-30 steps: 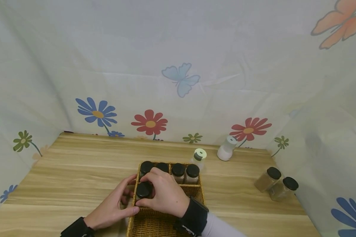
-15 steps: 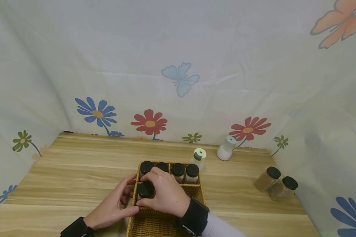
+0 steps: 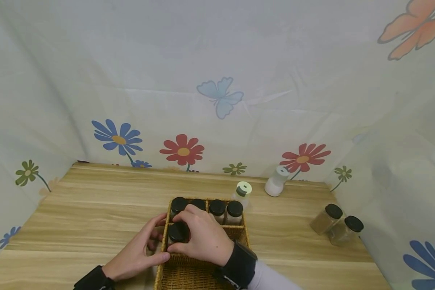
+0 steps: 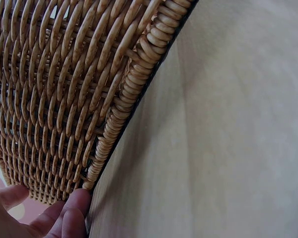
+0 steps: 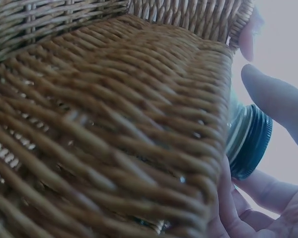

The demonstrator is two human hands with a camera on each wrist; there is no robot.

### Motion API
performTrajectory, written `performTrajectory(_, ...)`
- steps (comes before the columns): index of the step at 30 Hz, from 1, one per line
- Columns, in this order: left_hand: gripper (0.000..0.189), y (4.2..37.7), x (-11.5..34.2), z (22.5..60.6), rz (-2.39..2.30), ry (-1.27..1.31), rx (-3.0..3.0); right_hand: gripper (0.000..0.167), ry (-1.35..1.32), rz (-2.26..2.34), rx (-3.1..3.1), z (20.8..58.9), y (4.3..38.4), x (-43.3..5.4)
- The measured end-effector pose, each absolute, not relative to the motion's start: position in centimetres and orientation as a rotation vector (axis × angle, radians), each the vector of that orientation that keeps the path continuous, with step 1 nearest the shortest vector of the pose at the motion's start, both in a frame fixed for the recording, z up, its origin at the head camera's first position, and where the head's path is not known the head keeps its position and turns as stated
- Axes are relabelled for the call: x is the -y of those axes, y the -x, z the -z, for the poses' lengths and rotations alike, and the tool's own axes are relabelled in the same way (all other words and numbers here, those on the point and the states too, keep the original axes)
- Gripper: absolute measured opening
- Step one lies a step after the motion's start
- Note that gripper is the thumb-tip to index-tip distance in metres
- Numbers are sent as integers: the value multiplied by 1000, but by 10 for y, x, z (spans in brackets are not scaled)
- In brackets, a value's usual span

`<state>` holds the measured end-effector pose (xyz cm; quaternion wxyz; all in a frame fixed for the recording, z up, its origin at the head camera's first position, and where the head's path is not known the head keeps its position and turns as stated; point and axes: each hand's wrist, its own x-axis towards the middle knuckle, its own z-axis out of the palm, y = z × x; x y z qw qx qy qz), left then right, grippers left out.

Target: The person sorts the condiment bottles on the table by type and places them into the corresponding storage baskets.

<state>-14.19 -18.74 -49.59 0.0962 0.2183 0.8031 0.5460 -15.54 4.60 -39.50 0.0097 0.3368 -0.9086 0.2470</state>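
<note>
A spice jar [image 3: 177, 232] with a black lid stands in the left middle compartment of the wicker basket [image 3: 188, 278]. My right hand [image 3: 204, 237] grips it from the right, thumb on the near side and fingers on the far side. In the right wrist view, the jar's dark lid [image 5: 253, 144] shows between thumb and fingers above the woven divider; its lower body is hidden. My left hand [image 3: 139, 249] rests against the basket's left outer side, the thumb at the rim. In the left wrist view, its fingertips [image 4: 77, 203] touch the wicker low down, near the table.
Several black-lidded jars [image 3: 235, 211] fill the basket's back row. Behind it stands a clear bottle with a pale green cap [image 3: 244, 189], and farther right a white-bottomed shaker [image 3: 276, 181]. Two jars [image 3: 327, 219] stand near the right table edge. A printed cloth [image 3: 217, 52] hangs behind.
The jar in my right hand has shifted slightly to the right inside its compartment. Both hands stay almost in the same place.
</note>
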Motion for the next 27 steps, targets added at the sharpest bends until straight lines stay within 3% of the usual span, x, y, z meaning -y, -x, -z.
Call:
performTrajectory(16,84,142,187,497,-1615,-657,-2394,57,-986,-901,2825,378,150,-64)
performTrajectory(27,85,141,185,493,-1591,-601,-2401,50,-877,-1026,2685,371,142,-118)
